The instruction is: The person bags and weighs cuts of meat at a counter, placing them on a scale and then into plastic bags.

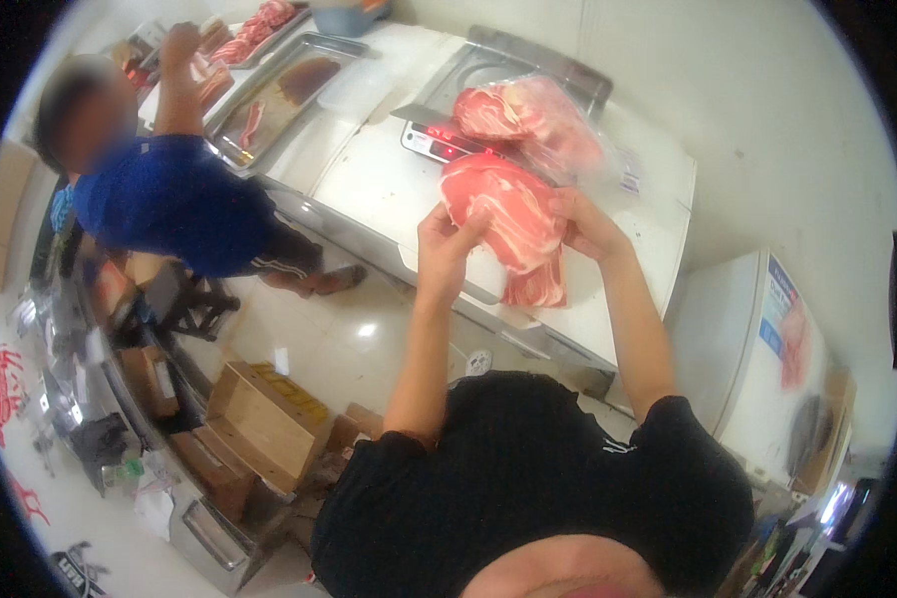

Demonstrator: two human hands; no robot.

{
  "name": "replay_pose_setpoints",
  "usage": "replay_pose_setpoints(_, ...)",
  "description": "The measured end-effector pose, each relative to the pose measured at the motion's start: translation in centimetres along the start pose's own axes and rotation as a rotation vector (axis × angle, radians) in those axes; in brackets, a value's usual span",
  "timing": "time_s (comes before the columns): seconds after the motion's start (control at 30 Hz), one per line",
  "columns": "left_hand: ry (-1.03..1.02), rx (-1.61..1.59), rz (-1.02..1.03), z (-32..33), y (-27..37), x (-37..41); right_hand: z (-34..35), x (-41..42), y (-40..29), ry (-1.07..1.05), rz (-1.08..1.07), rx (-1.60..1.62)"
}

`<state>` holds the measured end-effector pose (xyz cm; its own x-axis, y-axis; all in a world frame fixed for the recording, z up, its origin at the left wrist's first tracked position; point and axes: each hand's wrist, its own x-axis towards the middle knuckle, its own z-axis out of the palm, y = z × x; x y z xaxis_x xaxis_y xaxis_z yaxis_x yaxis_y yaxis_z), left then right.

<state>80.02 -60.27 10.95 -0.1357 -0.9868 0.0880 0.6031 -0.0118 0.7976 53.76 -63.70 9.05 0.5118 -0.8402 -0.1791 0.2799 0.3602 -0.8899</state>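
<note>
A stack of thin raw meat slices (pixel 504 213), red with pale fat streaks, is held up in front of me over the white table. My left hand (pixel 448 239) grips its left edge, thumb on top. On the opposite edge, my right hand (pixel 587 224) pinches the meat between thumb and fingers. Below it, a smaller piece of sliced meat (pixel 536 284) shows near the table's front edge; whether the two touch I cannot tell. Just beyond, more sliced meat (pixel 489 112) lies with a clear plastic bag (pixel 568 134) on a digital scale (pixel 426 142) with a lit red display.
A co-worker in a blue shirt (pixel 172 198) stands at the table's left part. Metal trays (pixel 232 142) and a blue-grey container (pixel 341 19) line the table (pixel 374 190). A white appliance (pixel 725 329) stands at right. Cardboard boxes (pixel 261 426) lie lower left.
</note>
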Motion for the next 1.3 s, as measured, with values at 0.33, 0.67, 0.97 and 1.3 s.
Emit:
replay_pose_setpoints(0.33,0.057,0.245,-0.108,-0.2,-1.5,-0.8,6.8,-1.0,0.4,0.228,-0.138,-0.194)
replay_pose_setpoints(0.67,-0.102,0.310,-0.166,0.1,-1.1,-3.6,6.8,-2.4,0.8,0.174,-0.142,-0.271)
replay_pose_setpoints(0.97,-0.058,0.128,-0.378,-0.4,-2.4,-3.5,7.9,-3.3,2.1,0.312,-0.116,-0.162)
replay_pose_setpoints(1.3,-0.171,-0.095,-0.391,0.5,-3.4,-3.5,7.3,-4.7,3.2,0.281,-0.133,0.081)
